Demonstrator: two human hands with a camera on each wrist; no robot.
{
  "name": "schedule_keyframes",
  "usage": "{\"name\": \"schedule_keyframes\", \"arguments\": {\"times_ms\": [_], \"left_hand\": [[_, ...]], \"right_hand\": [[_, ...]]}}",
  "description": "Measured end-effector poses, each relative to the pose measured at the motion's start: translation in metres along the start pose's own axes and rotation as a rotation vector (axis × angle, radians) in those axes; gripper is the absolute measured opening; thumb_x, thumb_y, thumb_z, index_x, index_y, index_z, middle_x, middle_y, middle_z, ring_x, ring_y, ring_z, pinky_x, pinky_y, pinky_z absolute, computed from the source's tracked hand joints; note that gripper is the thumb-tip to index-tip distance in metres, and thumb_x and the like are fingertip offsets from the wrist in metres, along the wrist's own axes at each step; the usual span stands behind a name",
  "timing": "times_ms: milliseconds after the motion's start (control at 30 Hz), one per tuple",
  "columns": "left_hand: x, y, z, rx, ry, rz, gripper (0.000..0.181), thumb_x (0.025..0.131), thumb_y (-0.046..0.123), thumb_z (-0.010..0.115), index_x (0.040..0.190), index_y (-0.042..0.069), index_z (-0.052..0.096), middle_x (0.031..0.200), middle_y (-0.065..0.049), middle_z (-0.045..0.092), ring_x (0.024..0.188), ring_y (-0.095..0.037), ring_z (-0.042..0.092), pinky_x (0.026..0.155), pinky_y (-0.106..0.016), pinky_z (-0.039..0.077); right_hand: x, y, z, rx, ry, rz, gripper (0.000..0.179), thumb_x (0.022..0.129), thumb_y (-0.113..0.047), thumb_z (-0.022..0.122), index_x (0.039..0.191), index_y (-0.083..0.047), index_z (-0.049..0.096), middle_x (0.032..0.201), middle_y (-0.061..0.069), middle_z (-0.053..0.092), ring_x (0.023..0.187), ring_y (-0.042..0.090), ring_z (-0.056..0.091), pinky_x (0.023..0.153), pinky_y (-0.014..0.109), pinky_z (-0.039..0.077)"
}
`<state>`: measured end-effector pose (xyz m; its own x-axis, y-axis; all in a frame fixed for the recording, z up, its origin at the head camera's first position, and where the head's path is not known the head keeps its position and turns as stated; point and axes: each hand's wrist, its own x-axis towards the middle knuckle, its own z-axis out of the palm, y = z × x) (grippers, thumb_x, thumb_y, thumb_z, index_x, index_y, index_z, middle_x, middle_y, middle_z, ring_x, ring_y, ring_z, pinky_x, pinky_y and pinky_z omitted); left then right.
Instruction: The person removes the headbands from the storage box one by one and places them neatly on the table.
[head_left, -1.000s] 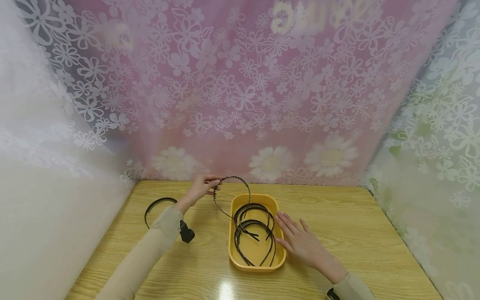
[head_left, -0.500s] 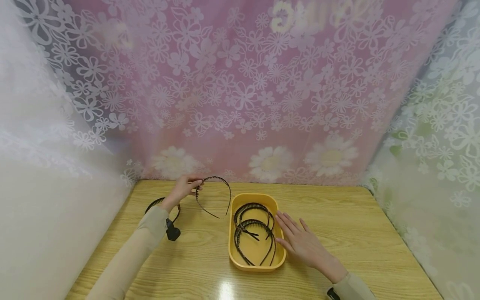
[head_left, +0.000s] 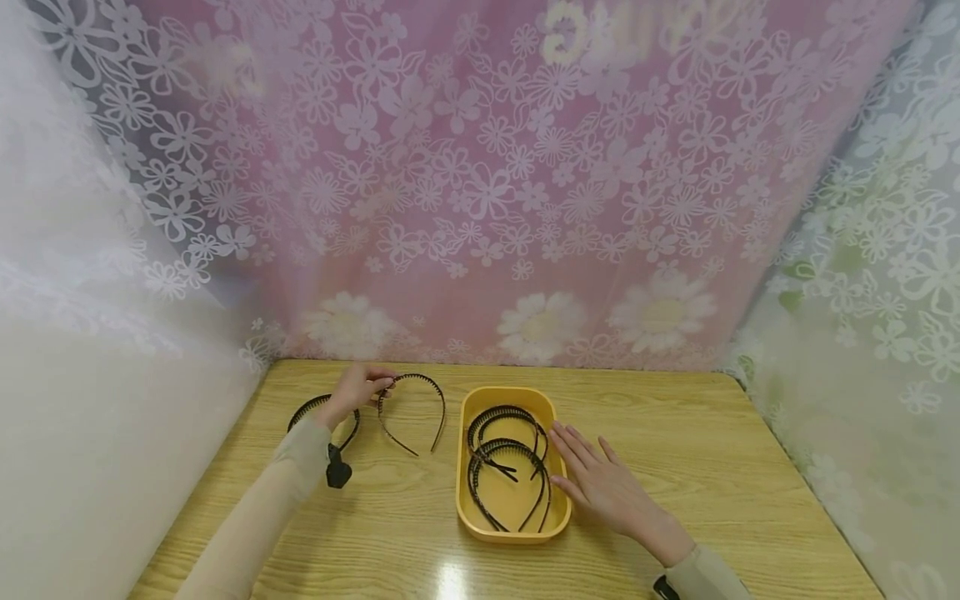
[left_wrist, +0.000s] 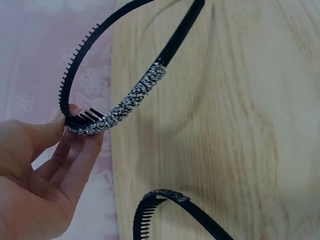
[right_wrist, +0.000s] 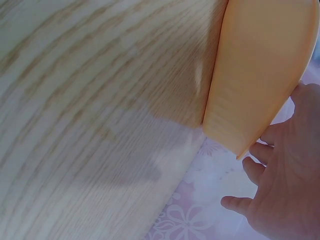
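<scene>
My left hand [head_left: 356,392] pinches a black toothed headband [head_left: 442,408] between thumb and fingers, near the far left of the table. In the left wrist view, silvery sparkling stones [left_wrist: 131,102] cover part of the band's outer side. A second black headband [left_wrist: 200,216] lies on the table beside it, partly hidden behind my left hand and wrist in the head view. My right hand [head_left: 603,487] rests with straight fingers along the right rim of a yellow plastic basket [head_left: 514,537]. Several black headbands [head_left: 510,446] lie overlapping inside the basket.
The wood-grain table [head_left: 675,450] reaches back to a pink flowered curtain [head_left: 480,208]. Pale sheets hang at the left and right sides. A small black device [head_left: 338,468] is strapped to my left wrist.
My left hand has carried the headband leftward from over the basket, then lowered it toward the table beside the other headband. The right hand and the basket stay put.
</scene>
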<state>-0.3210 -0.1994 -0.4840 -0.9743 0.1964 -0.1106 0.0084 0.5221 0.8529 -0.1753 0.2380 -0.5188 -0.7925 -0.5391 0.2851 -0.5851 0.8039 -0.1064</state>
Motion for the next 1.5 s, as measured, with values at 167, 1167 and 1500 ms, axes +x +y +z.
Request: {"name": "schedule_keyframes", "arguments": {"times_ms": [167,1167,1500], "left_hand": [[-0.001,-0.005,0.004,0.063,-0.041,-0.018,0.032,0.106,0.01,0.054,0.133,-0.003,0.064,0.12,-0.026,0.068,0.102,-0.041,0.067,0.083,-0.048,0.06],[0.012,-0.016,0.029,0.284,-0.019,0.032,0.021,0.097,0.005,0.068,0.116,-0.002,0.074,0.113,-0.018,0.072,0.097,-0.031,0.068,0.078,-0.039,0.058],[0.023,-0.023,0.029,0.421,0.009,0.093,0.017,0.095,0.006,0.071,0.11,0.002,0.077,0.108,-0.015,0.075,0.098,-0.032,0.07,0.084,-0.045,0.058]], "right_hand": [[0.0,-0.001,-0.002,-0.009,0.002,0.001,0.07,0.105,-0.043,0.052,0.162,-0.013,0.026,0.162,0.011,0.035,0.148,0.032,0.036,0.112,0.067,0.03],[0.0,0.0,-0.003,-0.004,-0.099,0.061,0.069,0.106,-0.047,0.048,0.16,-0.009,0.03,0.166,0.006,0.027,0.152,0.028,0.027,0.117,0.065,0.025],[0.0,0.0,-0.001,0.007,-0.094,0.056,0.069,0.106,-0.047,0.049,0.16,-0.009,0.03,0.166,0.008,0.028,0.152,0.029,0.028,0.116,0.066,0.025]]}}
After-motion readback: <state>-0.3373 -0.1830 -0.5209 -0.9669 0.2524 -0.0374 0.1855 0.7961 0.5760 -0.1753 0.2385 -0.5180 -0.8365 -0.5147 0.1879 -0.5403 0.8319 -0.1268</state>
